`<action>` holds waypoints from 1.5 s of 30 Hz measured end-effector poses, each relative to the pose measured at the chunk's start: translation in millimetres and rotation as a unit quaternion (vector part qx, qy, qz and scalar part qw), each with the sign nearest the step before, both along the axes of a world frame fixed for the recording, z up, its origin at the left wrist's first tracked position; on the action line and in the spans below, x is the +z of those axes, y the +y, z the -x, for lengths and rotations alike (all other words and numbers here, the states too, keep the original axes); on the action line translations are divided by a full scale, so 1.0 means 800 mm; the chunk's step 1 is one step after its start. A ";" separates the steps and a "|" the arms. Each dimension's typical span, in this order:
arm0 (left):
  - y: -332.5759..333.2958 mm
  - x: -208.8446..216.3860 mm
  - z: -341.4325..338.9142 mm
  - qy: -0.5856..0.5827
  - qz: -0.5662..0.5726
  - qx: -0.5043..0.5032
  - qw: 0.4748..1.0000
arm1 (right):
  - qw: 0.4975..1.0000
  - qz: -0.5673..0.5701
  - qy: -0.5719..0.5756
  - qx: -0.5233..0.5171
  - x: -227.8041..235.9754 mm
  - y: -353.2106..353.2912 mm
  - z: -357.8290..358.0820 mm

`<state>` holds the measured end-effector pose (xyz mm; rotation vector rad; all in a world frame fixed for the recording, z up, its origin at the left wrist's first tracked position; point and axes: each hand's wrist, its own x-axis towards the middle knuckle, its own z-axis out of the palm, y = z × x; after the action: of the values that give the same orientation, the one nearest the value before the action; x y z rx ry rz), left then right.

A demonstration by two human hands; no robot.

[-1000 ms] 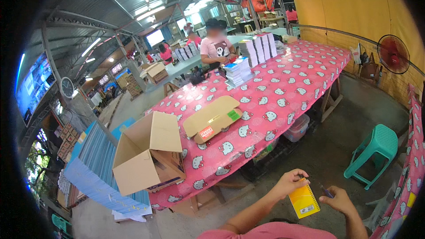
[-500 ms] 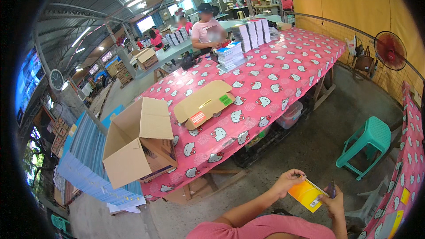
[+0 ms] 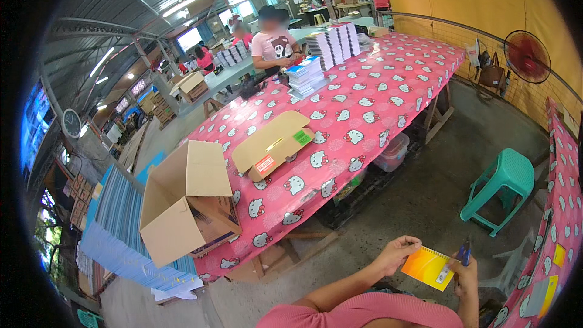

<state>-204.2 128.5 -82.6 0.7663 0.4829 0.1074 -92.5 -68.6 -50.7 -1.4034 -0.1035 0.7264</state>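
I steady the yellow notepad point(image 3: 425, 267) near five o'clock, left hand point(image 3: 397, 252) pinching its eleven-o'clock corner, right hand point(image 3: 465, 274) gripping its three-o'clock edge plus what looks like a blue tool point(image 3: 465, 252), best angled clear of the coil point(image 3: 436, 252).

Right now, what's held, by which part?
Yellow notebook: right hand at its right edge; left hand at its upper-left corner, grip unclear. Right hand also holds blue tool, lower end.

There is one held notebook point(image 3: 427, 268), one held tool point(image 3: 464, 252), one clock point(image 3: 71, 123), one red fan point(image 3: 527, 56).
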 end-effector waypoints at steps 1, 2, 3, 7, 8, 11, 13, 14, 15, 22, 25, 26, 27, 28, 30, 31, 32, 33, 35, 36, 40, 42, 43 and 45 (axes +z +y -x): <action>-0.001 -0.001 -0.001 0.001 -0.001 -0.003 1.000 | 1.000 -0.002 0.011 -0.009 -0.002 -0.002 -0.001; -0.004 -0.003 -0.003 -0.001 -0.009 -0.013 1.000 | 1.000 -0.002 0.012 -0.011 -0.002 -0.003 -0.001; -0.005 -0.004 -0.004 -0.002 -0.016 -0.023 1.000 | 1.000 -0.010 0.022 -0.017 -0.002 -0.005 -0.001; -0.008 -0.008 -0.011 -0.003 -0.005 -0.019 1.000 | 0.998 -0.033 0.052 -0.024 -0.001 -0.008 -0.001; -0.010 -0.011 -0.012 -0.013 0.000 -0.002 1.000 | 0.998 -0.031 0.052 -0.026 -0.004 -0.010 -0.002; -0.015 -0.024 -0.019 -0.021 0.012 0.020 1.000 | 0.997 -0.041 0.056 -0.036 -0.011 -0.013 -0.002; -0.018 -0.030 -0.021 -0.017 0.019 0.026 0.999 | 0.996 -0.056 0.051 -0.052 -0.006 -0.011 0.001; -0.019 -0.027 -0.022 -0.004 0.022 0.028 0.999 | 0.996 -0.056 0.051 -0.055 -0.004 -0.012 0.000; -0.020 -0.025 -0.023 0.009 0.024 0.031 0.999 | 0.996 -0.046 0.051 -0.050 -0.001 -0.014 0.000; -0.030 -0.023 -0.034 0.008 0.047 -0.007 0.999 | 0.996 -0.022 0.042 -0.075 -0.003 -0.028 -0.003; -0.032 -0.018 -0.037 0.016 0.055 -0.028 0.998 | 0.996 -0.023 0.040 -0.083 -0.006 -0.033 -0.005; -0.033 -0.020 -0.038 0.013 0.058 -0.031 0.998 | 0.995 -0.023 0.041 -0.084 -0.009 -0.035 -0.005; -0.034 -0.021 -0.039 0.009 0.062 -0.034 0.997 | 0.995 -0.018 0.046 -0.090 -0.012 -0.037 -0.006; -0.035 -0.024 -0.039 0.011 0.062 -0.035 0.997 | 0.994 -0.013 0.050 -0.096 -0.014 -0.038 -0.006; -0.037 -0.029 -0.039 0.009 0.050 -0.027 0.998 | 0.994 -0.018 0.061 -0.090 -0.012 -0.040 -0.005; -0.039 -0.032 -0.039 0.011 0.051 -0.028 0.998 | 0.994 -0.025 0.069 -0.083 -0.012 -0.041 -0.004; -0.040 -0.033 -0.040 0.014 0.047 -0.022 0.999 | 0.994 -0.024 0.070 -0.085 -0.015 -0.043 -0.005; -0.041 -0.035 -0.041 0.017 0.043 -0.017 0.999 | 0.993 -0.027 0.070 -0.087 -0.021 -0.045 -0.005; -0.043 -0.042 -0.041 0.012 0.051 -0.023 0.998 | 0.993 -0.029 0.071 -0.090 -0.023 -0.048 -0.004; -0.044 -0.044 -0.041 0.007 0.059 -0.027 0.998 | 0.993 -0.030 0.069 -0.087 -0.019 -0.047 -0.003; -0.051 -0.037 -0.040 0.021 0.050 -0.025 0.998 | 0.993 -0.027 0.073 -0.089 -0.012 -0.049 -0.001; -0.052 -0.032 -0.040 0.021 0.062 -0.046 0.997 | 0.993 -0.030 0.071 -0.095 -0.015 -0.052 -0.002; -0.052 -0.030 -0.040 0.021 0.062 -0.048 0.997 | 0.992 -0.033 0.071 -0.098 -0.017 -0.054 -0.002; -0.053 -0.028 -0.040 0.025 0.064 -0.068 0.995 | 0.992 -0.033 0.075 -0.096 -0.019 -0.055 -0.002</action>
<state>-172.3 86.2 -104.9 0.6745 0.4797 -0.0703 -91.0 -112.7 -66.1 -1.2718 0.1231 0.6588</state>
